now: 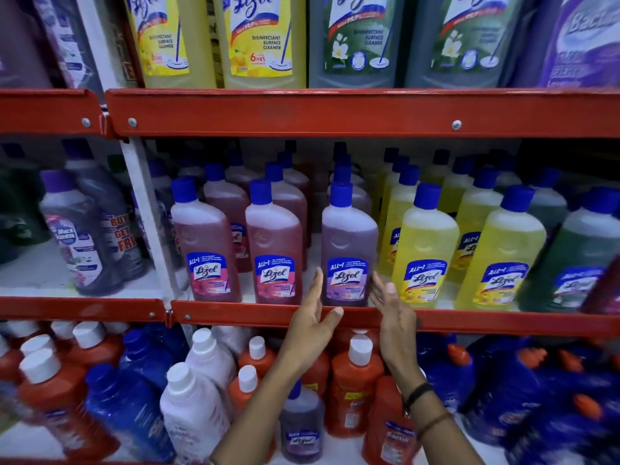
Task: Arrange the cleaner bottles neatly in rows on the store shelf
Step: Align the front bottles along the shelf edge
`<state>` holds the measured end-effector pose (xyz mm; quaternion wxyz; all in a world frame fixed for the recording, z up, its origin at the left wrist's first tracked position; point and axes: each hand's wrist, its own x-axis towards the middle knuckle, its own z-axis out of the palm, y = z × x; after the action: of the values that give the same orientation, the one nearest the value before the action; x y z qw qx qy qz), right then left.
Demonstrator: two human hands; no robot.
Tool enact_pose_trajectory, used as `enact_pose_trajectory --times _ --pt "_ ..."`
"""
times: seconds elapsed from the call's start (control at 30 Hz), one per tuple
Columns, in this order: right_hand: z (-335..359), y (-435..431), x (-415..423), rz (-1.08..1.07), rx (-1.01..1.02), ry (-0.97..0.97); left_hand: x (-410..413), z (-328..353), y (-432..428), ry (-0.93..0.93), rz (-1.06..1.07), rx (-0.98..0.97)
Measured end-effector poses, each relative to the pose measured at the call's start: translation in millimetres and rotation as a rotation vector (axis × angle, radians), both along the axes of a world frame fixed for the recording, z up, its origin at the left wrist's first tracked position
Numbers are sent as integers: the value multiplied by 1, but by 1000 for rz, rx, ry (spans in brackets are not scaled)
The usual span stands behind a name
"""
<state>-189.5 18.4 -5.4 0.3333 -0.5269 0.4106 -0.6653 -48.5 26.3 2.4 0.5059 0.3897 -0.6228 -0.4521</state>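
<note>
A purple Lizol cleaner bottle point(349, 250) with a blue cap stands upright at the front of the middle red shelf point(469, 322). My left hand point(313, 318) is open just left of its base, fingers pointing up. My right hand point(392, 308) is open just right of its base. Neither hand grips the bottle; whether the fingertips touch it I cannot tell. Two pink Lizol bottles point(206, 250) point(276, 253) stand in front to its left. Yellow Lizol bottles point(424, 256) stand in rows to its right, each row running back into the shelf.
The upper shelf point(302, 112) carries large yellow and green Lizol bottles point(265, 38). Below, orange, blue and white bottles point(355, 377) crowd the lower shelf, with a small purple bottle point(302, 427) among them. A white upright post point(147, 213) separates a left bay of dark bottles.
</note>
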Motion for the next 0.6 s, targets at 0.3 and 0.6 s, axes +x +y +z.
enact_pose_trajectory --times 0.3,0.6 --pt "7 25 -59 -284 -298 -88 -58 14 25 53 276 -335" --pt "9 5 -107 -16 -32 70 -106 4 -2 -218 33 -119"
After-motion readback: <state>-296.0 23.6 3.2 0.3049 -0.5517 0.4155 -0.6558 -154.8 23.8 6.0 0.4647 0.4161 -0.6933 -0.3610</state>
